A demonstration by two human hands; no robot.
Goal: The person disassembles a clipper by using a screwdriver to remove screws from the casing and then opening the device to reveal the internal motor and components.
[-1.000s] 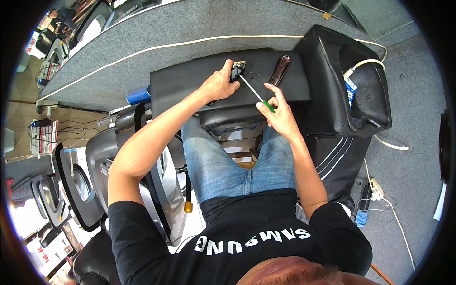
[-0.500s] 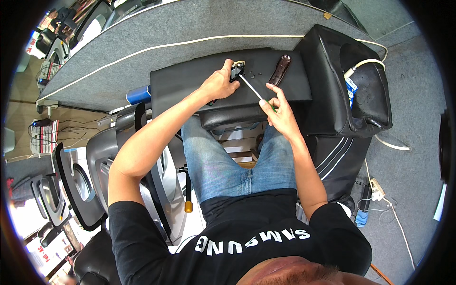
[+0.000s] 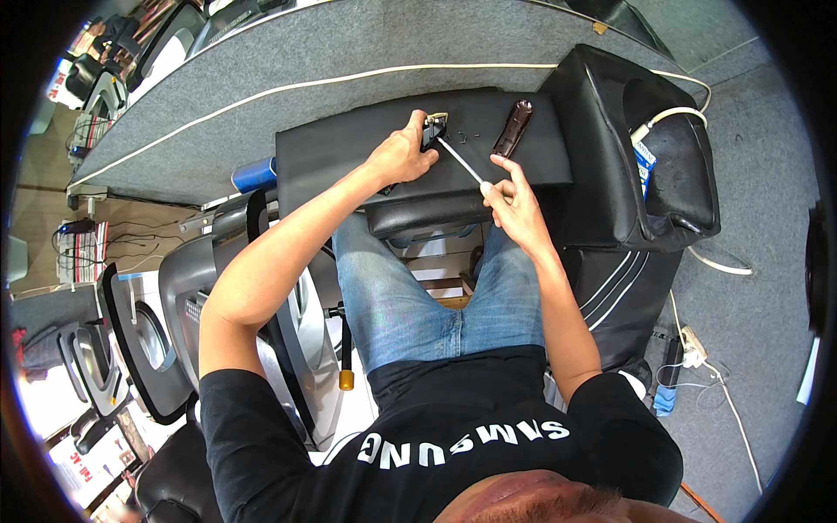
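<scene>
L hand: curled round small blk device, thumb on near side, fingers on far side; no gap visible, grip looks firm.
R hand: closed in a pinch on screwdriver, handle hid in the fingers; index stretched fwd, off the shaft, near lower end of brown casing; can't tell if touching.
Working tip (judgement): keep it seated square, press along the shaft, add force slowly; brace device w/ L hand; keep L thumb out of line in case of a slip; avoid knocking loose bits off.
Driver axis: diagonal, lower R to upper L; tip aimed at device, touching or v. near, exact contact too small to tell.
Device spot: over far part of blk padded bench, L of casing; can't tell if resting or just lifted.
Device axis: mostly hid by L hand; pale brassy end pointing away from wearer, full long axis unclear.
Casing: flat on bench, long axis slanted, far end tipped to R, near end twd R hand.
Bits: tiny, dark, between device & casing; kind unclear.
Far L: blue box, just beside bench.
Far R: blk padded seat w/ blue-white packet.
</scene>
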